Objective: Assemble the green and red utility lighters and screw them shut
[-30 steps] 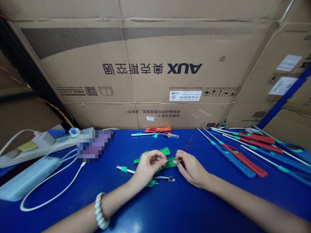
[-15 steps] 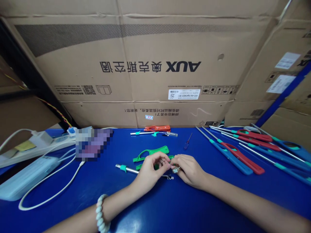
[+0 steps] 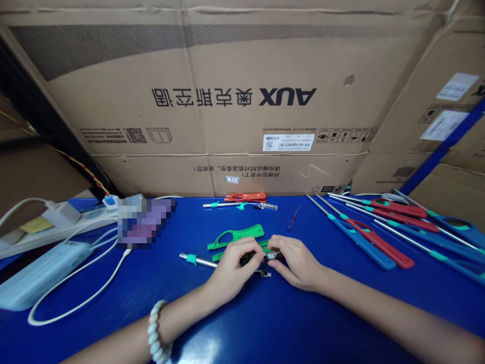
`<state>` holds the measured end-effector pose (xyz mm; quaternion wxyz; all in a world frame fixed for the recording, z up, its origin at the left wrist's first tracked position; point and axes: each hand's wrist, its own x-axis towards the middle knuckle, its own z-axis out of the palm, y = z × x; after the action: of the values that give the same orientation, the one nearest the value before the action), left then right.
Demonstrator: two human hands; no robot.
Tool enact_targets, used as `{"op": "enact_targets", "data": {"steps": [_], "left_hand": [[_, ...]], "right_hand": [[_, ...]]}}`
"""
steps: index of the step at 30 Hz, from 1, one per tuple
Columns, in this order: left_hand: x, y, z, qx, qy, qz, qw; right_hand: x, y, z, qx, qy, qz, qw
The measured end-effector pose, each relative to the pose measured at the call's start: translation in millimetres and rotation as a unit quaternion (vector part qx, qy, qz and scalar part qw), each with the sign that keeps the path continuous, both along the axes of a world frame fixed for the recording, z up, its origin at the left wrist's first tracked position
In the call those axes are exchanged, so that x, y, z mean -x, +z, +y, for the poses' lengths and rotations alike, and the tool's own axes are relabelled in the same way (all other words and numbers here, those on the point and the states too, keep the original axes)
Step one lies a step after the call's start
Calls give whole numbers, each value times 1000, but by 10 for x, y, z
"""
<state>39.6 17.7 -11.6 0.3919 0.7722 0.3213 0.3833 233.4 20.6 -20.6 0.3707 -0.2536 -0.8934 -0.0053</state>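
Since the earlier frame, the right hand point(image 3: 301, 260) has shifted slightly, baring more of the small clear-and-silver piece point(image 3: 271, 256) its fingers pinch. Left-hand point(image 3: 235, 263) fingertips meet beside it, perhaps steadying it; their grip is hidden. Green plastic shell halves point(image 3: 248, 234) lie just behind on the blue tabletop point(image 3: 242, 328), seemingly for easy reach.

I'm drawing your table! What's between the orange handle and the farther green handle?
The head view shows a metal tube, then bare blue table.

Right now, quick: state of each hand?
Left hand: closed in a pinch; what it holds cannot be told.
Right hand: closed, holding a small pale part.
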Motion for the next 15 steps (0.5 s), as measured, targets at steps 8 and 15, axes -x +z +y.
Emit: {"op": "enact_targets", "data": {"steps": [8,15], "left_hand": [[17,6,-7,-9,-2,0,1000],[25,-3,4,-60,-4,43,997]], "right_hand": [[-17,-14,13,6,-3,-36,999],[-10,-49,35,1,-9,-52,999]]}}
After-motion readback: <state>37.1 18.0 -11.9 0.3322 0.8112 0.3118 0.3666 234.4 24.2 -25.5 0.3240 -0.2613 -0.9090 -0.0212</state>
